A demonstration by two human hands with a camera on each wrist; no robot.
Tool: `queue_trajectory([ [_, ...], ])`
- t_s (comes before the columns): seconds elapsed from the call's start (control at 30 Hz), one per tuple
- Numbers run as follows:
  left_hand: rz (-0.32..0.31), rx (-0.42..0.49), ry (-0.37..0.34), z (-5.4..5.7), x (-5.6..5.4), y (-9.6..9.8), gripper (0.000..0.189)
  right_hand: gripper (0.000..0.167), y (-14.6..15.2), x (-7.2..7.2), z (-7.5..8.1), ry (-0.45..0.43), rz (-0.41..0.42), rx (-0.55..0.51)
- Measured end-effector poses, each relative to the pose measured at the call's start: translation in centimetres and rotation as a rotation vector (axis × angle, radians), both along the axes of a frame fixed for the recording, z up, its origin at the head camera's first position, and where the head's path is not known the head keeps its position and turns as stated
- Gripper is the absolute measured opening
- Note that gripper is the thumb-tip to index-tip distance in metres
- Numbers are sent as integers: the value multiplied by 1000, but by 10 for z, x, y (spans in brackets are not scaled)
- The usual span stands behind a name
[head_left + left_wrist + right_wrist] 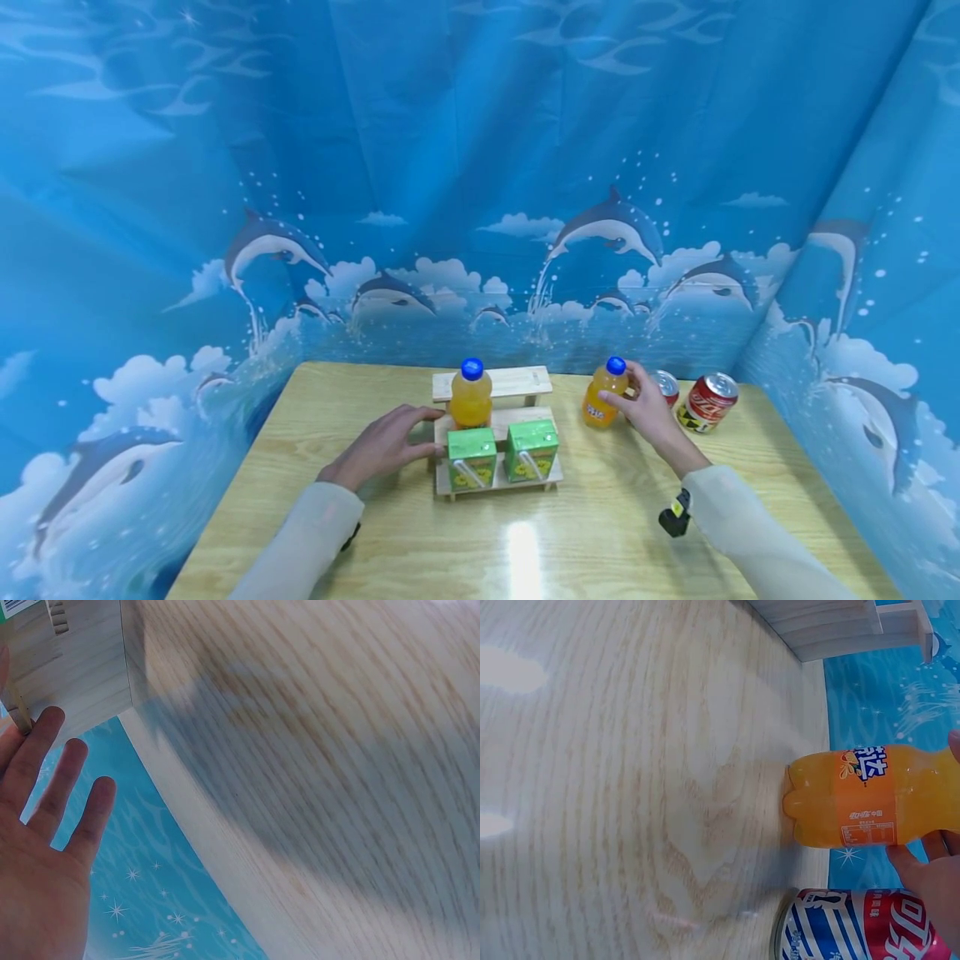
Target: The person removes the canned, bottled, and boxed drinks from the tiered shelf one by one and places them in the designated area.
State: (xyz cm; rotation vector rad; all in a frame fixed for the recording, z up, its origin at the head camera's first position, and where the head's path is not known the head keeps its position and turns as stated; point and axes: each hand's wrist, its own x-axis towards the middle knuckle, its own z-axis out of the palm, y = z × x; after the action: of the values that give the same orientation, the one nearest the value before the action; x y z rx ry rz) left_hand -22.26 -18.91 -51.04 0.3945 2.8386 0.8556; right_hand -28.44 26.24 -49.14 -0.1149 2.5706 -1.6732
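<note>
A small tiered wooden rack (pixel 534 381) stands on the table, with an orange drink bottle (pixel 471 404) on its middle tier and two green juice boxes (pixel 471 460) (pixel 532 451) on the front tier. At the rack's left side is my left hand (pixel 386 446), its fingers fairly straight and fingertips against the rack's edge (pixel 21 712). My right hand (pixel 651 410) grips a second orange drink bottle (pixel 866 799) by its upper part, to the right of the rack. That bottle has a blue cap and leans slightly, its base close over the tabletop.
Right of the held bottle stand two drink cans: a red one (pixel 707 403) and another (pixel 832 926), partly behind my right hand in the head view. A blue dolphin-print curtain (pixel 465 208) encloses the table's back and sides.
</note>
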Motion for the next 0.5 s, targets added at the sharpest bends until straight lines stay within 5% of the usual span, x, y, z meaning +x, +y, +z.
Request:
queue_trajectory([
  [0.5,1,9,1,-1,-1,0,64,82,-2,0,-2,-10,-8,-3],
])
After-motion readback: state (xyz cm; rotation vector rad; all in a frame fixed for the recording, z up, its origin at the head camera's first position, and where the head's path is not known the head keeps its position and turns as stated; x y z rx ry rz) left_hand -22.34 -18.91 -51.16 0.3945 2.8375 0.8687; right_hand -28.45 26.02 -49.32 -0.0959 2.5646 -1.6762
